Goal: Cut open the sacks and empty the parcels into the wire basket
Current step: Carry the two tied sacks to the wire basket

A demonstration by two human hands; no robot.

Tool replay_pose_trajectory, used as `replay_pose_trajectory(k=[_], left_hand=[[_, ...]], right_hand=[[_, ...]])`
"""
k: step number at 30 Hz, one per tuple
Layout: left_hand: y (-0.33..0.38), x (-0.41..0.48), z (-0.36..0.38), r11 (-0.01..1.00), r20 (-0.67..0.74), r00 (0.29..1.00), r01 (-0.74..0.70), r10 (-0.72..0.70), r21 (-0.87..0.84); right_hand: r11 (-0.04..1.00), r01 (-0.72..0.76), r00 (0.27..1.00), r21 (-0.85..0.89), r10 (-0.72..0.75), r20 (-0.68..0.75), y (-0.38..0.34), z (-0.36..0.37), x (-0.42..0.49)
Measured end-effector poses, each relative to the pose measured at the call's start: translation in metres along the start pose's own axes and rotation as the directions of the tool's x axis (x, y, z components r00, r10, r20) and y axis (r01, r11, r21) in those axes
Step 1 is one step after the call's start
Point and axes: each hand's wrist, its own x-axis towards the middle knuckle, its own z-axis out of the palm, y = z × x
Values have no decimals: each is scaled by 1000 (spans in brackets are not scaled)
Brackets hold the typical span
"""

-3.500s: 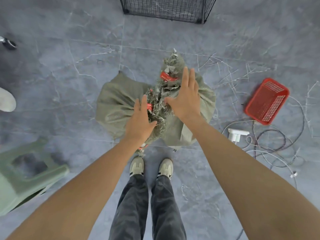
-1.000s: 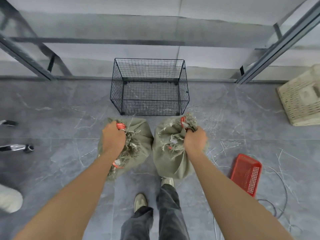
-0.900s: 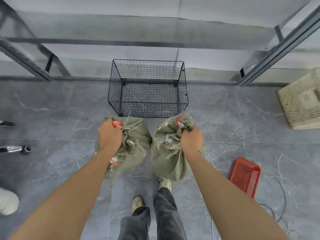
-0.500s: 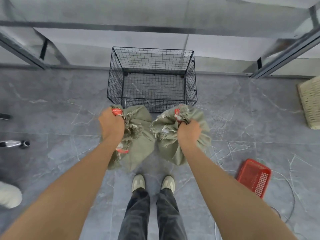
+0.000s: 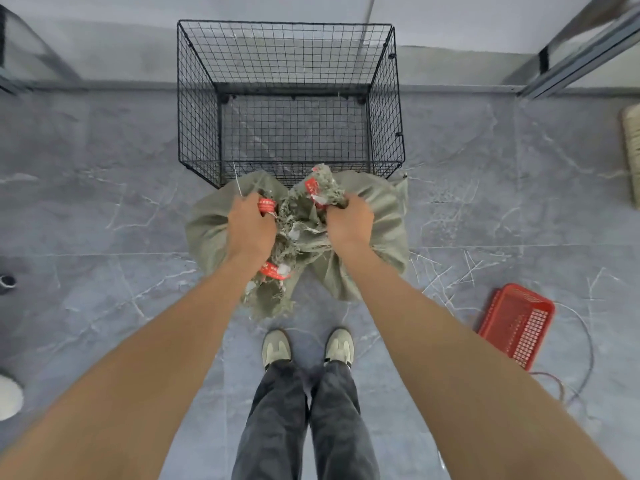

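Two grey-green woven sacks with frayed, bunched necks and red tags sit side by side on the grey floor, just in front of the black wire basket. My left hand grips the neck of the left sack. My right hand grips the neck of the right sack. Both sacks look closed, and no parcels show. Only bare floor shows through the basket's mesh.
A red plastic basket lies on the floor at the right beside loose cables. My two shoes stand just behind the sacks. A woven wicker box sits at the far right edge. A wall and metal frames run behind the wire basket.
I have carried both sacks by their necks up to the wire basket. They now sit closer together against its front side, and the basket is nearer in view.
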Motion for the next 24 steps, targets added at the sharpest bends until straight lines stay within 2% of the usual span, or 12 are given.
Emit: replay_pose_trajectory(k=[5, 13, 19, 24], left_hand=[[2, 1, -15, 998, 28, 998, -63, 63, 10], [12, -11, -44, 998, 81, 995, -52, 54, -26], [36, -25, -69, 998, 49, 997, -50, 52, -45], [59, -49, -92, 990, 20, 991, -132, 133, -45]], right_hand=[[1000, 15, 1000, 21, -15, -6, -6, -9, -11], [997, 57, 998, 60, -55, -36, -20, -31, -33], [987, 86, 995, 134, -77, -69, -38, -57, -53], [982, 109, 991, 156, -94, -100, -54, -90, -79]])
